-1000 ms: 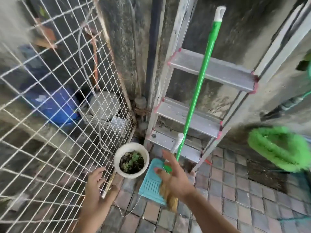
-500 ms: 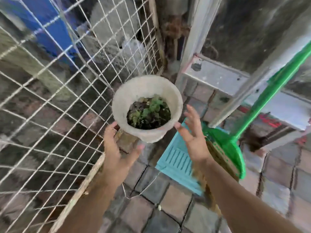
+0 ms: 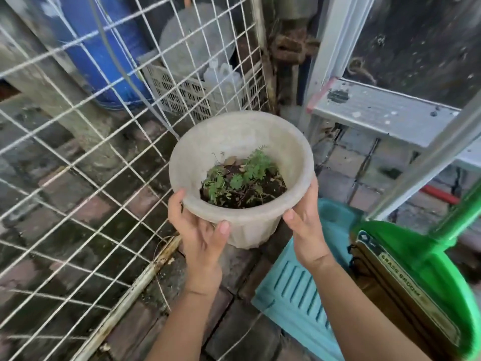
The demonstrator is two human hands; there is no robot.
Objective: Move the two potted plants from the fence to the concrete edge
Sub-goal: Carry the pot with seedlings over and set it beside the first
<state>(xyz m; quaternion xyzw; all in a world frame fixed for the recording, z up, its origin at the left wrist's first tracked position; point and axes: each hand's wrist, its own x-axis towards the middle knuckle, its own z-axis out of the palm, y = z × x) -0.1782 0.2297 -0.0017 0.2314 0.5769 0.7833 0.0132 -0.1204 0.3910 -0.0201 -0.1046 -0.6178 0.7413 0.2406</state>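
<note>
A round off-white plastic pot [image 3: 239,142] holds dark soil and a small feathery green plant [image 3: 242,178]. It sits in the middle of the head view, right beside the white wire mesh fence [image 3: 78,157]. My left hand [image 3: 200,230] grips the pot's near left side, thumb on the wall below the rim. My right hand [image 3: 304,220] clasps the near right side, fingers wrapped round the rim. Whether the pot's base touches the paving is hidden. Only one pot is in view.
A teal plastic dustpan [image 3: 294,290] lies on the brick paving just under my right arm. A green grass broom [image 3: 421,264] leans at right against an aluminium ladder [image 3: 377,110]. Behind the fence stand a blue barrel [image 3: 104,53] and a white crate [image 3: 182,92].
Both hands reached forward and closed on the pot's two sides; earlier they were open and apart from it. My head has come closer, so the pot looks larger.
</note>
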